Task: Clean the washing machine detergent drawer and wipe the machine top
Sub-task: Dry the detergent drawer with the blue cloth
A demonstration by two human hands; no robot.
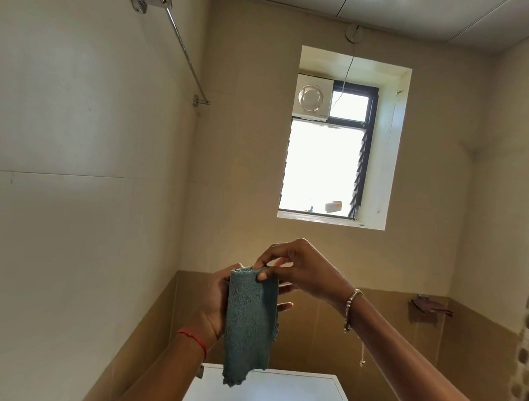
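While both arms are raised toward the back wall, the left grip (pixel 213 302) is curled round a folded teal cloth (pixel 249 323). Its palm is on the cloth's left edge and its fingers wrap behind, tips showing past the right edge. Right grip (pixel 305 271) sits just above and right of the left grip, thumb and forefinger pinching the cloth's top edge; its other fingers are loosely bent, holding nothing. Cloth hangs upright below the right grip, lower end loose and ragged. White washing machine top (pixel 276 393) lies below both grips; the cloth's end overlaps its rear edge in view, contact unclear. Red thread (pixel 194 340) on the left wrist, beaded bracelet (pixel 351 308) on the right wrist. Bright window (pixel 321 166) well above the grips, white fan unit (pixel 312 99) in its upper left corner. Chrome rail (pixel 179 46) far up-left of the left grip, on the side wall. Brown item (pixel 427 306) on the wall right of the right grip, too blurred to tell.
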